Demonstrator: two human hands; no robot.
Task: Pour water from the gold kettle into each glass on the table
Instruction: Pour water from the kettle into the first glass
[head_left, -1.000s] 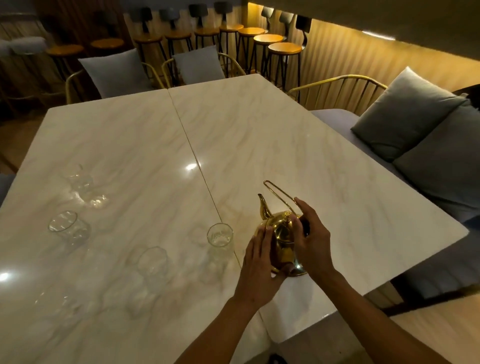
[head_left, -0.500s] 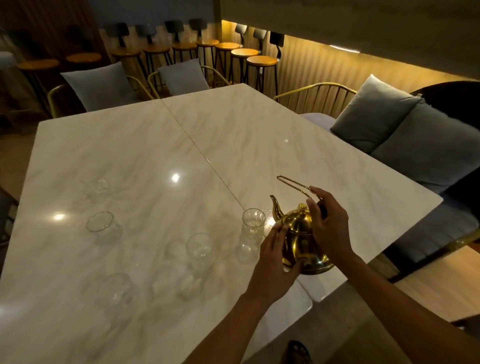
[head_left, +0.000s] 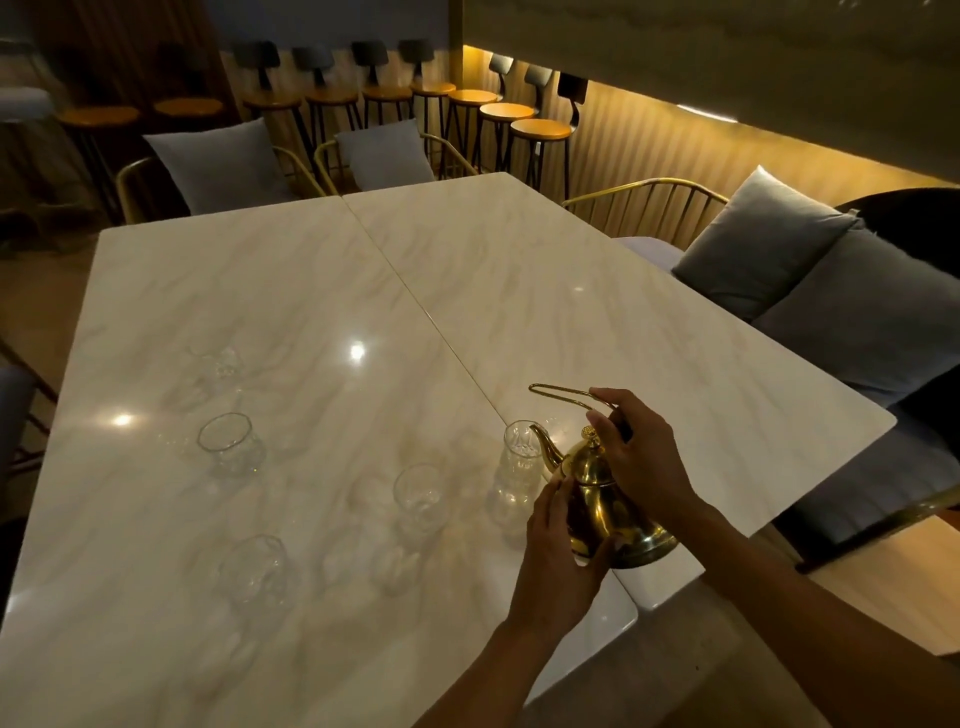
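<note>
Farthest left of the hands, well apart from them: a faint glass (head_left: 221, 364) at the back, a short glass (head_left: 228, 447) nearer, and another glass (head_left: 257, 569) closest to the table (head_left: 519, 291) edge, all upright and seemingly dry, spread out probably so each can be reached in turn. Closer in, near the left hand: one more glass (head_left: 418, 499), upright, apparently not yet filled. Just beside the left hand's fingertips: a tall glass (head_left: 519, 467), with the spout almost at its rim, likely first to be filled. Left hand (head_left: 558, 561) open and cupped flat against the side of the kettle (head_left: 608, 506), seemingly to steady the weight and guide the tilt. Kettle tipped slightly spout-forward, base near the table's front edge; lifted or resting, cannot tell. Right hand (head_left: 641, 452) curled around the rear of the wire handle (head_left: 563, 396) above the lid, the natural hold for tipping. No stream visible yet.
</note>
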